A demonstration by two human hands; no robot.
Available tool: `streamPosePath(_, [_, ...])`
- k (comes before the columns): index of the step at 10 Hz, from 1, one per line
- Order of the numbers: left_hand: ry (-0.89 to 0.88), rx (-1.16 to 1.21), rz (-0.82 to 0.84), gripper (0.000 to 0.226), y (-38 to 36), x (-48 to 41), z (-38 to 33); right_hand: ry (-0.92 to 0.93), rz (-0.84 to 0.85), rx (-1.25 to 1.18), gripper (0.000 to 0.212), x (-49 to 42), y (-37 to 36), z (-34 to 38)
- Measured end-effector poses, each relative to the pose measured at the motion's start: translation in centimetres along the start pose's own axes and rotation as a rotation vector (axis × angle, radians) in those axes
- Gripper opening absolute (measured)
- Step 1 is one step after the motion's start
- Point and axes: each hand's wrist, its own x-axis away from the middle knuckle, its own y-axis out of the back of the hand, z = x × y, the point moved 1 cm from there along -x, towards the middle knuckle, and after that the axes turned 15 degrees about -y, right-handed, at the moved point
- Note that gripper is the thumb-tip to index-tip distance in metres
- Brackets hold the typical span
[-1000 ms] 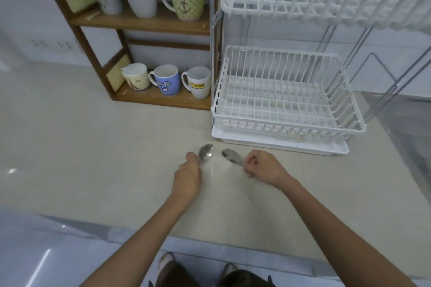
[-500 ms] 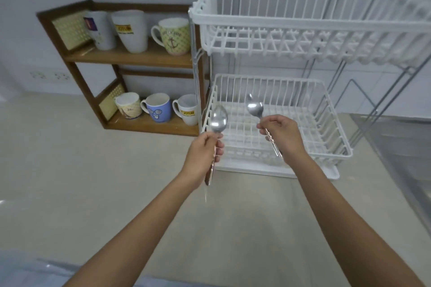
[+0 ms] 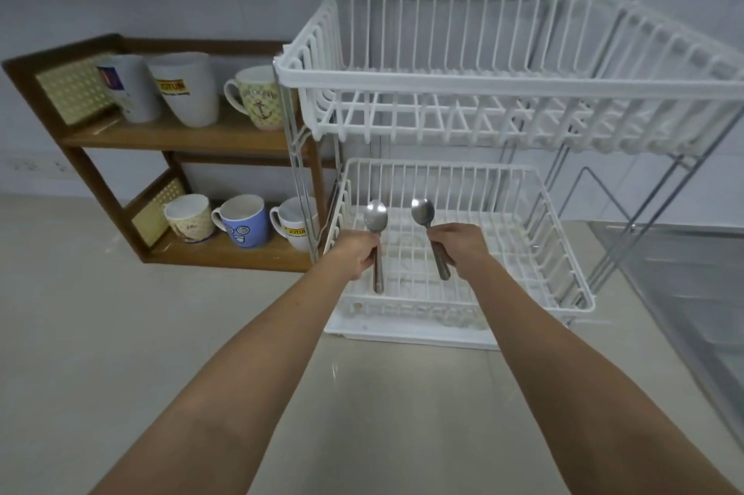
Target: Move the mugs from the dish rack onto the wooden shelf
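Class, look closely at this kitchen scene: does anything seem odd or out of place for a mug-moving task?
Yes. Each hand, left hand and right hand, grips an upright steel spoon, not a mug. The white wire dish rack holds no mugs.

6 mugs (image 3: 240, 219) on wooden shelf (image 3: 189, 137), left of dish rack (image 3: 503, 84)

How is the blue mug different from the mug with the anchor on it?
The blue mug stands on the bottom board of the wooden shelf; the anchor mug stands on the top board. The blue mug is plain blue with a funny swirly-eyed face, while the anchor mug has a yellowish dotted pattern. The blue mug stands between two other mugs; the anchor mug stands at the right end of its row. Both are upright, with handles pointing left.
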Motion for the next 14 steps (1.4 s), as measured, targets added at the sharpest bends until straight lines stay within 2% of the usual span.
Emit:
streamPosePath(1, [0.008,-0.009,-0.011,0.021,-0.4,-1.1,0.5,-0.004,0.017,-0.007,0.005,-0.9,-0.6,0.0])
streamPosePath(3, [-0.021,-0.163,-0.03,0.022,-0.3,-3.9,2.1,-0.047,0.067,0.053,0.01,-2.2,-2.5,-1.5])
streamPosePath(5, [-0.047,-0.334,-0.029,0.021,-0.3,-4.9,4.3,-0.027,0.029,0.167,0.017,-2.7,-4.0,-2.2])
streamPosePath(6, [-0.097,-0.405,-0.044,0.011,-0.5,-5.1,4.5,0.022,-0.026,0.309,0.005,-2.8,-4.5,-1.9])
streamPosePath(7, [-0.108,-0.439,-0.046,0.016,-0.6,-5.1,4.4,0.058,-0.092,0.418,0.002,-2.6,-4.7,-1.8])
streamPosePath(9, [-0.227,-0.706,-0.024,0.023,-0.7,-4.9,4.3,0.126,-0.222,0.603,0.002,-2.3,-5.1,-1.8])
streamPosePath(11, [-0.266,-0.734,-0.014,0.026,-0.7,-4.3,4.0,0.168,-0.179,0.609,0.02,-2.5,-5.3,-2.0])
streamPosePath(12, [-0.282,-0.728,-0.001,0.025,-0.6,-4.0,4.0,0.169,-0.15,0.592,0.02,-2.5,-5.1,-2.2])
streamPosePath(13, [-0.343,-0.779,0.002,0.021,-0.3,-3.3,3.9,0.183,-0.158,0.612,0.009,-1.9,-4.7,-2.0])
streamPosePath(14, [-0.468,-0.824,-0.014,0.019,0.4,-2.3,3.4,0.206,-0.194,0.644,0.015,-0.4,-3.9,-1.4])
